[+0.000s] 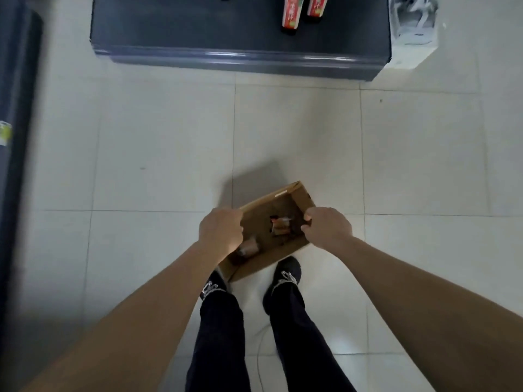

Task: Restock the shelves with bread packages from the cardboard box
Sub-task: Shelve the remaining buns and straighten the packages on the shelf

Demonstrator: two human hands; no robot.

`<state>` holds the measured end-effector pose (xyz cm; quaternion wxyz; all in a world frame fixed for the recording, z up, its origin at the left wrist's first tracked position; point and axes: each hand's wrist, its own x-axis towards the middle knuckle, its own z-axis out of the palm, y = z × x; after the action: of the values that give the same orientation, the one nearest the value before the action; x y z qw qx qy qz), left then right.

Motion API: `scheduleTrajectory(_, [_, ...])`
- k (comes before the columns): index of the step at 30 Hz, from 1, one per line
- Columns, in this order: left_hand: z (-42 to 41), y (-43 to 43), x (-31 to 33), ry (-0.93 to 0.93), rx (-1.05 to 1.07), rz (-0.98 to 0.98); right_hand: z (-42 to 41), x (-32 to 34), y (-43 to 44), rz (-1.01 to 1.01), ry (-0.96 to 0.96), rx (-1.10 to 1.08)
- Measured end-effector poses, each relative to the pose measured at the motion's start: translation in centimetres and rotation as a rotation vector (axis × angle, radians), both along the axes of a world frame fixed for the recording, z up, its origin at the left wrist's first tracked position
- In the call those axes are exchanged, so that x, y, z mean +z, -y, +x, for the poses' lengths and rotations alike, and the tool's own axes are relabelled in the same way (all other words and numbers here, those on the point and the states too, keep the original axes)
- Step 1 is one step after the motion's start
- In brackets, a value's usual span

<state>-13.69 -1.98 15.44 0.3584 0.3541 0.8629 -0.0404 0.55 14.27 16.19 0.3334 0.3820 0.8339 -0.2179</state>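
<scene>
An open cardboard box (283,198) hangs above the tiled floor in front of my feet. My left hand (220,232) grips its left wall and my right hand (328,229) grips its right wall. Inside lie two bread packages: one (281,225) near the middle and one (250,247) partly hidden under my left hand. A dark grey shelf (240,41) lies ahead at the top of the view.
Two bottles with red labels (293,12) stand on the grey shelf. A white object (413,26) sits to the shelf's right. Another dark shelf edge (17,137) runs down the left side. My legs and dark shoes (285,274) are below the box.
</scene>
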Motion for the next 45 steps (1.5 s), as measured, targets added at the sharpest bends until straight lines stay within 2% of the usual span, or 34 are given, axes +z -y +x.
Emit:
scheduleTrajectory(17, [5.5, 4.1, -31.6, 0.243, 0.167, -0.194, 1.7, -32.1, 0.3, -0.182, 0.117, -0.172])
scheduleTrajectory(21, [6.5, 5.0, -38.3, 0.386, 0.168, -0.219, 1.9, -37.8, 0.1, -0.182, 0.151, -0.218])
scheduleTrajectory(24, [7.4, 5.4, -40.8, 0.470, 0.114, -0.271, 2.4, -40.6, 0.7, -0.210, 0.164, -0.283])
scheduleTrajectory(29, [7.1, 6.0, -41.6, 0.249, -0.144, -0.251, 1.9, -43.3, 2.1, -0.232, 0.113, -0.475])
scheduleTrajectory(32, [5.6, 6.7, -42.7, 0.283, -0.228, -0.363, 1.7, -44.0, 2.2, -0.170, 0.090, -0.642])
scheduleTrajectory(35, [5.7, 6.6, -43.8, 0.286, -0.251, -0.422, 2.0, -44.9, 2.1, -0.156, 0.079, -0.706])
scheduleTrajectory(38, [6.3, 5.9, -44.2, 0.278, -0.141, -0.392, 2.0, -45.4, 1.7, -0.160, 0.094, -0.790])
scheduleTrajectory(40, [5.9, 5.5, -44.1, 0.296, -0.012, -0.293, 1.8, -45.6, 1.6, -0.163, 0.079, -0.852])
scheduleTrajectory(42, [5.3, 4.9, -43.7, 0.348, 0.163, -0.156, 1.6, -45.6, 1.6, -0.188, 0.070, -0.876])
scheduleTrajectory(45, [4.2, 3.9, -42.1, 0.476, 0.536, -0.011, 1.1, -44.9, 2.2, -0.240, 0.027, -0.896])
